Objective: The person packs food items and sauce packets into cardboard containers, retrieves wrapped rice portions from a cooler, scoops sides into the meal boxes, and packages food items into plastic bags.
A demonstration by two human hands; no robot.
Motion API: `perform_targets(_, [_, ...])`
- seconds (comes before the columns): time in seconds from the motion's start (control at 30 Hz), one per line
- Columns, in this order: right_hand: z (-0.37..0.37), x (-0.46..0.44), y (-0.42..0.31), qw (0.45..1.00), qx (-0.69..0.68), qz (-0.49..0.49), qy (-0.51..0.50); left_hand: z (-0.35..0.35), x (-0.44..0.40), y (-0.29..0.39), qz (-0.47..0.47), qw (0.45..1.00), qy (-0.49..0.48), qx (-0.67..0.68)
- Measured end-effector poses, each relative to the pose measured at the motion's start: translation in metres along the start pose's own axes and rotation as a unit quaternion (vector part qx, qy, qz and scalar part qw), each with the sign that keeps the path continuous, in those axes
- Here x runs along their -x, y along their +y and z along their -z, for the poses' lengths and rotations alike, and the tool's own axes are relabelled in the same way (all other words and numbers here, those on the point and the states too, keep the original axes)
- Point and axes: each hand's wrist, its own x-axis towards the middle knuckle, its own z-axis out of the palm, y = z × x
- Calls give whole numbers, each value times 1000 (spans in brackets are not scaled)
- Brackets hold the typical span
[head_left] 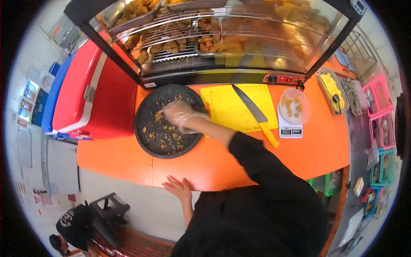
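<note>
My right hand (179, 115), in a clear plastic glove, reaches over the round black tray (147, 100). Its fingers are bunched downward among golden crumbs (169, 139) scattered on the tray; what they hold, if anything, is hidden. At the orange table's front edge, my bare left hand (177, 187) lies with its fingers spread, holding nothing. Right of the tray is a yellow cutting board (222, 109), and a large knife (252, 106) with a yellow handle lies across it. A clear bowl (295, 96) with a few brown pieces sits on a white scale (290, 130).
A glass display case (205, 76) with fried food stands behind the board. A red cooler (107, 94) is at the left. Metal food trays (332, 92) stand at the right. Another person (75, 227) is at the lower left, near a dark stool (109, 206).
</note>
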Motion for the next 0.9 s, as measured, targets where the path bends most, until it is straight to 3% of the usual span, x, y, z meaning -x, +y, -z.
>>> perform_targets(0.1, [-96,-71,7,993,-1,-93,77,-3,-1,5,-31,994,-42,-94])
perform_targets(0.17, [-99,-83,9,985,-25,-107,129,-16,-14,-6,-68,988,-39,-134])
perform_targets(0.23, [-82,-78,13,991,126,40,7,-15,-15,5,-64,990,-44,-118])
perform_targets(0.27, [-87,-73,16,984,126,30,121,-12,-16,13,-61,991,-46,-110])
perform_targets(0.3, [-79,-71,20,986,93,65,121,-13,-15,18,-25,989,-47,-136])
perform_targets(0.37, [3,-13,17,990,16,91,109,-15,-16,19,-34,988,-50,-145])
perform_targets(0.43, [40,35,33,965,-114,77,225,-15,-15,24,-44,983,-54,-173])
perform_targets(0.47, [51,66,54,898,-130,137,398,-19,-17,23,-53,975,-51,-209])
perform_targets(0.53, [40,127,104,927,83,-57,361,-29,-21,21,-64,957,-41,-278])
perform_targets(0.6, [37,193,164,873,298,-252,291,-32,-19,21,-79,958,-13,-276])
perform_targets(0.63, [50,226,191,871,258,-336,248,-35,-20,17,-86,960,-3,-266])
perform_targets(0.7, [79,282,229,804,297,-486,172,-35,-18,16,-95,963,0,-253])
perform_targets(0.73, [52,319,276,817,293,-409,281,-32,-17,18,-96,963,-6,-251])
perform_targets(0.8, [31,353,315,819,183,-372,396,-29,-17,20,-94,967,-13,-235])
perform_targets(0.9, [55,363,313,781,-75,-461,415,-30,-13,21,-91,975,-17,-201])
